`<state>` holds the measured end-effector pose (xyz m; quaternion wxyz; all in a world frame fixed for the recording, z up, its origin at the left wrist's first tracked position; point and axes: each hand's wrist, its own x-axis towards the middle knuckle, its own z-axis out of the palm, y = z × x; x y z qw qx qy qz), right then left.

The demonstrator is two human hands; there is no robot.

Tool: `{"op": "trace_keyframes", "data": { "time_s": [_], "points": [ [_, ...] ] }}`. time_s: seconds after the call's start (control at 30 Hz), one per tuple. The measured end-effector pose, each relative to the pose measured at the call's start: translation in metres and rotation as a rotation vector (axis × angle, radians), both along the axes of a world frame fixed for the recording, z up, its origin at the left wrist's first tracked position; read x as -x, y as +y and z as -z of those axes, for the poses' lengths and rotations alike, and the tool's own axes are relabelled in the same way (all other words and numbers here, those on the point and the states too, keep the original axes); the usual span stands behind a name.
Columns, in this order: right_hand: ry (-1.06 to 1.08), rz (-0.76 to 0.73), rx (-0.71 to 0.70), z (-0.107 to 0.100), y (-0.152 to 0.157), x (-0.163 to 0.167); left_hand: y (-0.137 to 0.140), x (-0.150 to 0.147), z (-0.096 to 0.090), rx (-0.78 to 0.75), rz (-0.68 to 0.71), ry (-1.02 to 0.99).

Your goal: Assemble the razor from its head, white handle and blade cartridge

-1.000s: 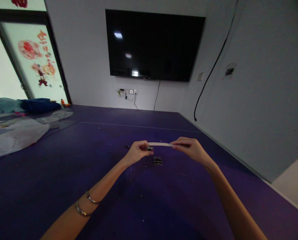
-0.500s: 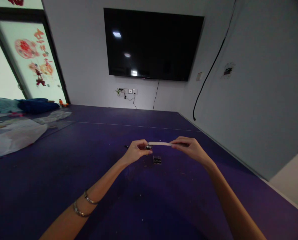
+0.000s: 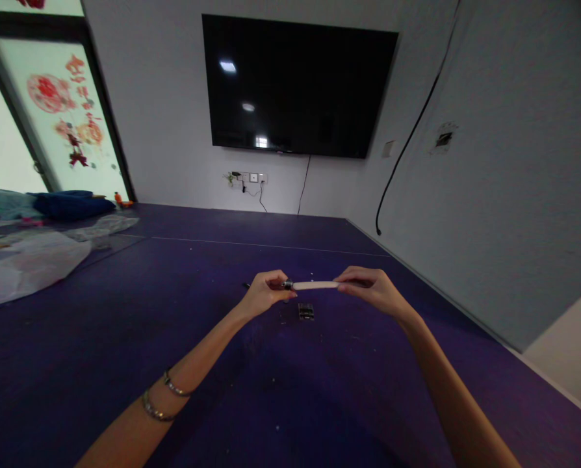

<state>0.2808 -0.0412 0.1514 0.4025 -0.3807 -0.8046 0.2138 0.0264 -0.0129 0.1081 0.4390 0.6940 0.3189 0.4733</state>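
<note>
A slender, pale cream strip (image 3: 314, 285) of a material I cannot make out, slightly bowed, spans the gap between the two hands, raised in front of the person. Its left end meets a small, dark, shiny metal-looking fitting (image 3: 287, 285); whether they are joined cannot be told.

The left hand (image 3: 265, 292) is nearly closed, thumb below and fingers above, pinching the fitting. The right hand (image 3: 371, 286) is likewise nearly closed, its thumb and fingertips gripping the strip's other end. Two silvery bracelets (image 3: 156, 409) circle the left forearm.

Just below the gap between the hands, a small, dark, squarish object (image 3: 306, 312) lies on the broad purple surface (image 3: 271, 390), which carries scattered pale specks. Well to the left of the left hand are a translucent plastic sheet (image 3: 32, 266) and dark blue cloth (image 3: 73, 203).

Beyond both hands, a large, black, rectangular television (image 3: 300, 84) hangs on the grey wall (image 3: 154, 117). Beyond the right hand, a black cable (image 3: 407, 149) dangles.
</note>
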Motion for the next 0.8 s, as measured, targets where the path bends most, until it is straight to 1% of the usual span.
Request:
{"op": "trace_keyframes", "data": {
  "time_s": [0.07,0.2,0.37,0.63,0.8],
  "points": [
    [0.0,-0.008,0.008,0.0004,0.0002,0.0,0.0001,-0.0004,0.0003,0.0,-0.007,0.0],
    [0.032,0.034,0.001,0.0025,0.0017,-0.0013,-0.0002,-0.0006,0.0006,-0.019,0.017,0.011],
    [-0.02,-0.008,0.003,0.0011,0.0003,-0.0015,-0.0015,-0.0008,0.0005,-0.01,-0.011,0.018],
    [-0.006,0.033,-0.018,0.0022,0.0037,-0.0033,0.0004,-0.0003,0.0035,-0.02,0.018,0.014],
    [-0.028,0.005,-0.001,0.002,0.0026,-0.0027,-0.0019,-0.0009,0.001,-0.011,-0.012,0.028]
  ]
}}
